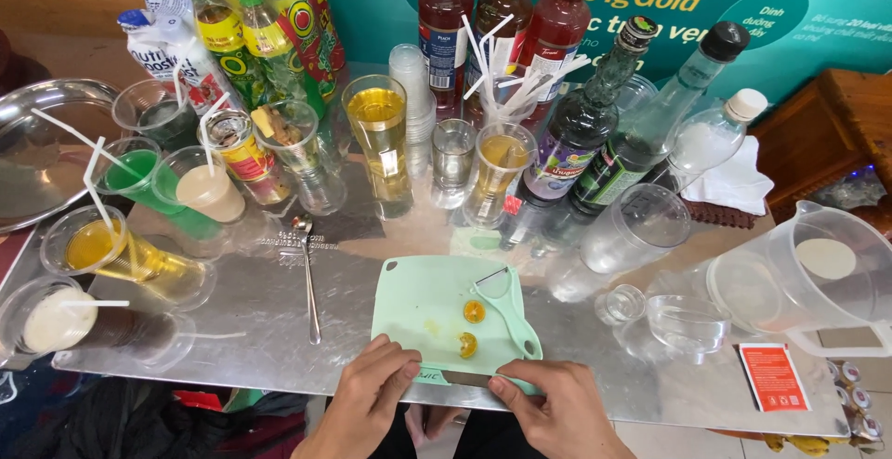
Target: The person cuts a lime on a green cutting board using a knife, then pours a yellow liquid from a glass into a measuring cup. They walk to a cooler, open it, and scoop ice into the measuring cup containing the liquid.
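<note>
Your left hand (pixel 376 389) rests with its fingers curled narrow on the near left corner of the pale green cutting board (pixel 423 306), pinning it to the metal table (pixel 269 329). Your right hand (pixel 548 408) lies at the board's near edge with fingers closed around a flat knife (pixel 465 378) that runs along that edge between your two hands. On the board sit two halves of a small citrus fruit (pixel 471 327), cut faces up, one just far of the other, and both touch or nearly touch the green peeler (pixel 509 315) lying to their right. So the cutting looks done: the fruit is already split. The halves look unsqueezed, though that is hard to tell at this size. To the left a long metal spoon (pixel 309 282) lies on the table, well apart from the board. Far of the board stands a tall glass of yellow drink (pixel 381 143) among more cups and bottles, and a clear jug (pixel 818 278) sits at the right.
</note>
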